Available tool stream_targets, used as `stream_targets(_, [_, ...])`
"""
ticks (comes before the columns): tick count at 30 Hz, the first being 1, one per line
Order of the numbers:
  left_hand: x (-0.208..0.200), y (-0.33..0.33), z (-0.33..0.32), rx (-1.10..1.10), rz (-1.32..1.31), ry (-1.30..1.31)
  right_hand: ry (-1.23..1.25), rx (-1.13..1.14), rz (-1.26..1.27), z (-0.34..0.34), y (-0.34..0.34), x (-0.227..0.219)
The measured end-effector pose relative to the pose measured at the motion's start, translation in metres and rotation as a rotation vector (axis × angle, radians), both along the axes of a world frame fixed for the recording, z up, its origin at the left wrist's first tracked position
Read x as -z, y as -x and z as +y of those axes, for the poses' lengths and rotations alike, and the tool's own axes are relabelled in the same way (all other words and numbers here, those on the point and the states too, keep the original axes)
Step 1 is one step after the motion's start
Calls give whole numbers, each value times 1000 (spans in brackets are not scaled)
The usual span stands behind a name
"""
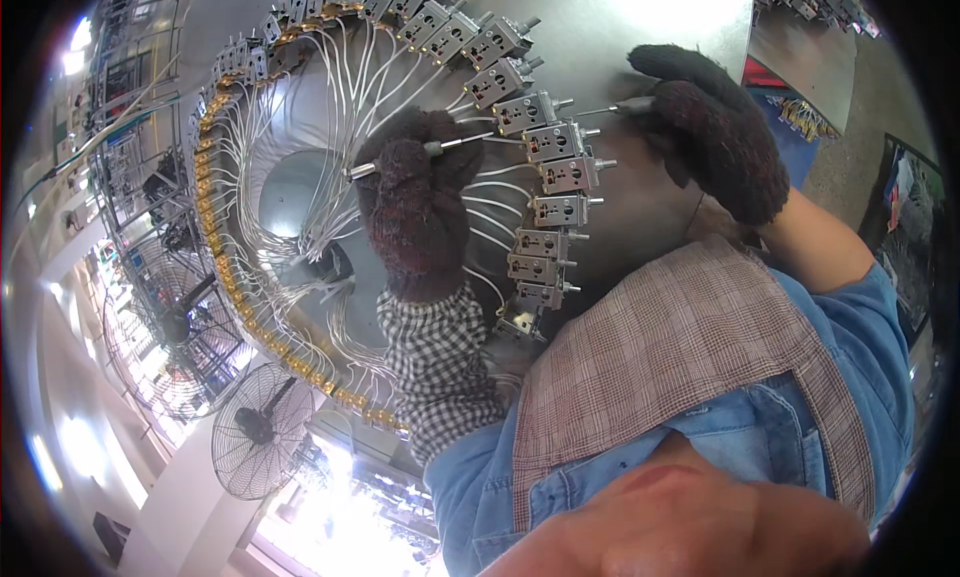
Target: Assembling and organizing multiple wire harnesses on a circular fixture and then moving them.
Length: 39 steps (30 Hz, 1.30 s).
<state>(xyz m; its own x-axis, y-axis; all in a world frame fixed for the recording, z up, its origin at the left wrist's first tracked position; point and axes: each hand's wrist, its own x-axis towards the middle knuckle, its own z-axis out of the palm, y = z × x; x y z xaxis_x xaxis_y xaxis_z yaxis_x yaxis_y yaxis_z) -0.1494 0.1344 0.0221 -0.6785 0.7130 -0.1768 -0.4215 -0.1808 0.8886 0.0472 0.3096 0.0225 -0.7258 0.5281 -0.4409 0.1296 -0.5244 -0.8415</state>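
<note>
The metal tabletop (590,47) spreads beneath both my hands and out beyond them. On it, a big curve of parts sweeps around my left hand (415,202): brass-coloured pieces (207,192) along its far left side, and steel blocks (568,175) to its right, between that hand and my right hand (715,127). I'd say they fan out so each block's outer stud faces my right hand and the wiring stays on the inside. White wires (250,142) run inward from the blocks and brass pieces, gathering left of my left hand, probably to keep them out of the way.

My left hand, gloved dark, is curled round a slim metal tool (462,141), whose shaft points right toward the nearest blocks; whether it touches one, I can't tell. My right hand, gloved too, grasps a thin-shafted driver (632,106), its upper finger stretched clear. The driver's tip points left, just beside a block's stud, presumably held sideways to line up with it; contact isn't clear.
</note>
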Motion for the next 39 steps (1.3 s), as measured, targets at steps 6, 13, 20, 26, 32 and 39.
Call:
stream_targets(6, [0,-14,-7,7,-48,11,40,7,-14,-9,-5,2])
stream_targets(13, [5,-32,2,-23,-104,5,41,-23,57,-17,0,11])
stream_targets(20, [3,-29,11,-22,-33,6,74,-58,78,-17,0,14])
stream_targets(26, [2,-40,18,-148,-36,5,59,67,123,-21,5,15])
stream_targets(32, [8,-34,10,-39,-43,-28,95,30,101,-22,1,19])
stream_targets(39, [7,-37,16,-39,-68,-54,7,68,177,-24,3,30])
